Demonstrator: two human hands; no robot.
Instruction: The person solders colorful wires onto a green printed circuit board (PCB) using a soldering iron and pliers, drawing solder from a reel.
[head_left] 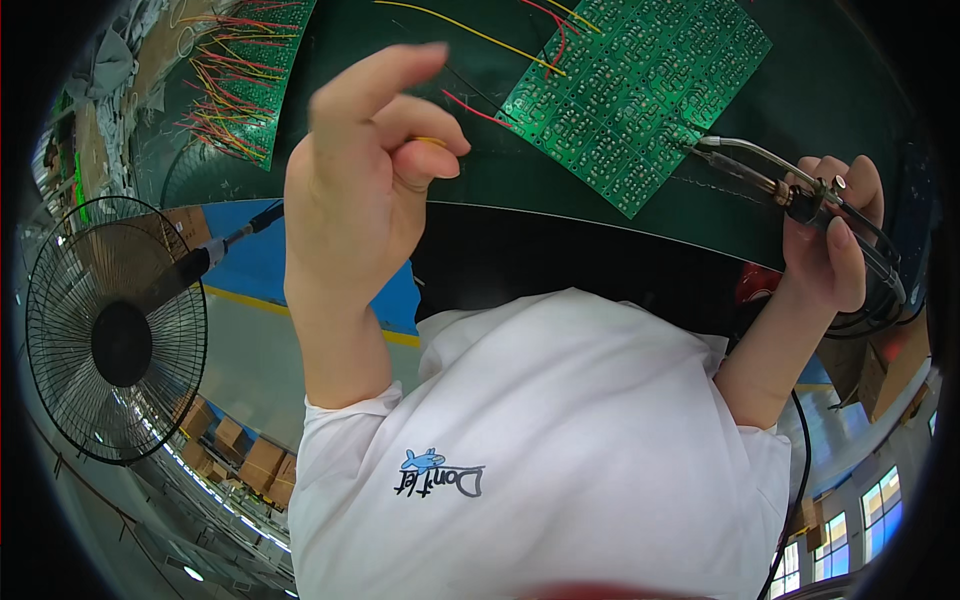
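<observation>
My left hand [350,180] is raised in front of the green table [460,180], index finger bent outward. Its thumb and another finger pinch a yellow wire [430,141], of which only a short bit shows. In my right hand [835,235] is a soldering iron [745,175] with a thin metal tube clamped alongside. Its tip reaches the right part of a green circuit board panel [600,130], though exact contact is too small to tell. Red wire [475,108] and a long yellow wire [470,35] stick out from the panel's left side.
At the far left of the table lies another green board [270,110] with many red and yellow wires. A black fan [120,345] stands left of the table. Dark cables [880,310] run by my right hand. Cardboard boxes [262,465] sit on the floor behind.
</observation>
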